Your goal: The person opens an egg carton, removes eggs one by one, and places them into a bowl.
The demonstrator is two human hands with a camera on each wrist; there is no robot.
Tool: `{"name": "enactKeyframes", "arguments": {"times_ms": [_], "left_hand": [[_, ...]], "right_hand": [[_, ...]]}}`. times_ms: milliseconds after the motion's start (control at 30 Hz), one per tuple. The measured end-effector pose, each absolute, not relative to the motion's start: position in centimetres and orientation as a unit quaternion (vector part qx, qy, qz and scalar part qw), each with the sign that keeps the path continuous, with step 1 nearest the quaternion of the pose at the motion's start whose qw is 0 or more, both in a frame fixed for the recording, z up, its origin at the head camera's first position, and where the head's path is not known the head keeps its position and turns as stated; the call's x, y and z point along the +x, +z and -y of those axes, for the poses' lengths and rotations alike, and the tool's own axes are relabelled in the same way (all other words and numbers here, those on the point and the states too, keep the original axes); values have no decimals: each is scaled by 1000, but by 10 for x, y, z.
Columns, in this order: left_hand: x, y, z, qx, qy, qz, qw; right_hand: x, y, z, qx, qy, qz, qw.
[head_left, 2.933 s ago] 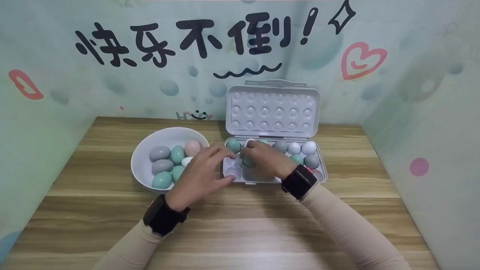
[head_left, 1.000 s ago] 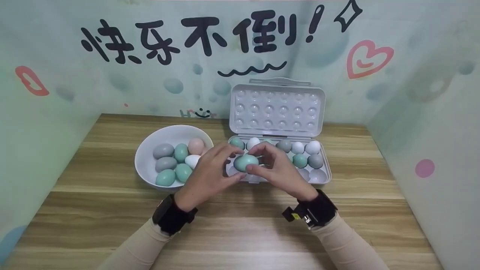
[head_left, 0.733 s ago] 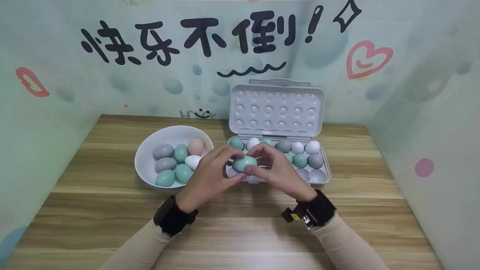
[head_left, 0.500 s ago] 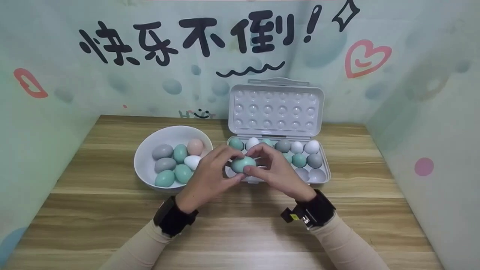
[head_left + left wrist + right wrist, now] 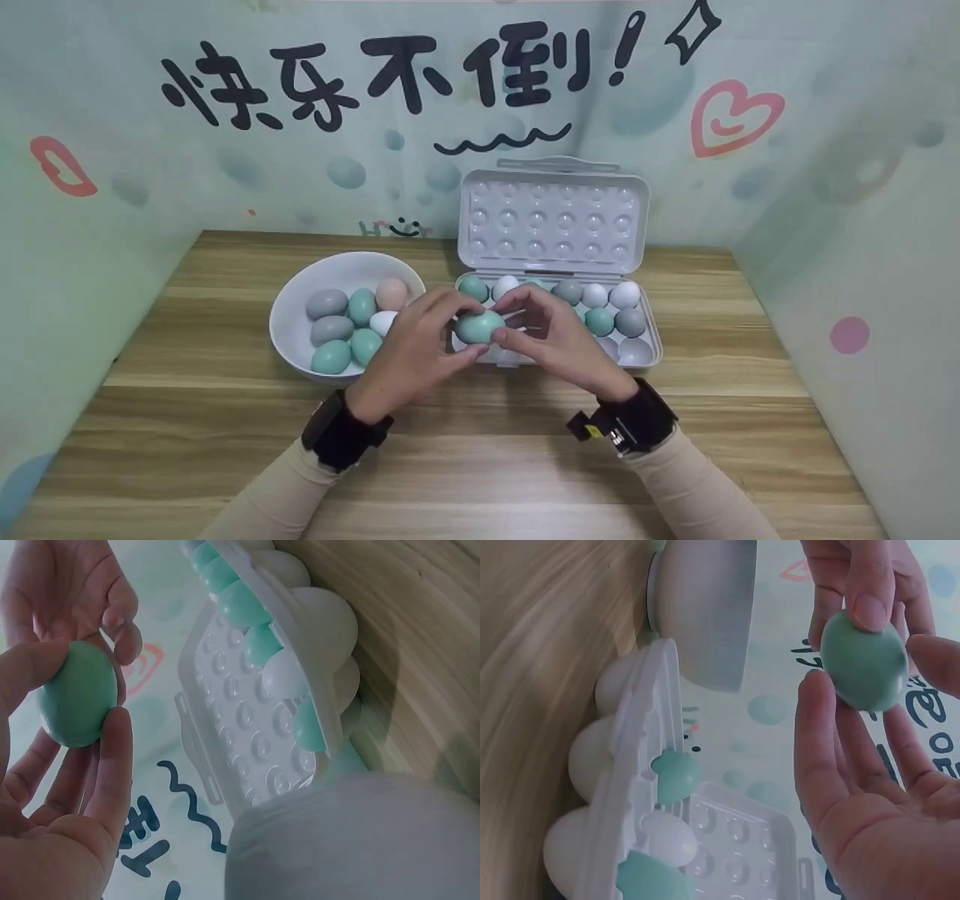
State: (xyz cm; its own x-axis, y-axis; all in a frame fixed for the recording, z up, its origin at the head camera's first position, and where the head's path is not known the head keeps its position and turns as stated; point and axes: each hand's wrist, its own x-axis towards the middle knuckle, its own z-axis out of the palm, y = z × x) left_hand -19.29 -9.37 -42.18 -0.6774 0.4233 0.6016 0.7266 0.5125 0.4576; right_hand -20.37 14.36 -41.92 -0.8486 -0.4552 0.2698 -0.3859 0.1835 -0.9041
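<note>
**Left hand (image 5: 409,345) and right hand (image 5: 566,341) share one glossy mint-green egg (image 5: 480,328)**

Pinched by the left hand between a fingertip above and the thumb below, the mint-green egg lies sideways; the right hand curves round its other end, thumb against the shell. Both wrist views show it lifted clear, and from the head it appears before the near left part of an open pale grey plastic egg carton (image 5: 636,351).

Green, white and grey eggs (image 5: 600,321) sit in the carton's cups, the farthest row running from green at the left to white at the right. Its dimpled lid (image 5: 551,206) stands raised at the back.

Just left of the carton, partly behind the left hand, is a round white bowl (image 5: 289,300) with two grey eggs (image 5: 330,330), a pink egg (image 5: 391,292), a white egg (image 5: 382,322) and several green ones.

Black bands (image 5: 347,431) circle both wrists over beige sleeves (image 5: 285,480). Everything rests on a wood-grain table (image 5: 480,472), before a pale green backdrop (image 5: 300,172) with black lettering.
</note>
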Motion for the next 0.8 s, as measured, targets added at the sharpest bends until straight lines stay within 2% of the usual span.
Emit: {"name": "enactKeyframes", "arguments": {"times_ms": [300,533,800], "left_hand": [[-196,-407,113,-317,-353,851,224],[-196,-388,141,-283,-362,858,229],[-213,-371,171,-268,-311,891,193]], "right_hand": [[-208,-414,-156,-279,-533,-797,-48],[-210,-410,-164,-262,-518,-810,-82],[-214,-411,-169,-254,-488,-828,-111]]}}
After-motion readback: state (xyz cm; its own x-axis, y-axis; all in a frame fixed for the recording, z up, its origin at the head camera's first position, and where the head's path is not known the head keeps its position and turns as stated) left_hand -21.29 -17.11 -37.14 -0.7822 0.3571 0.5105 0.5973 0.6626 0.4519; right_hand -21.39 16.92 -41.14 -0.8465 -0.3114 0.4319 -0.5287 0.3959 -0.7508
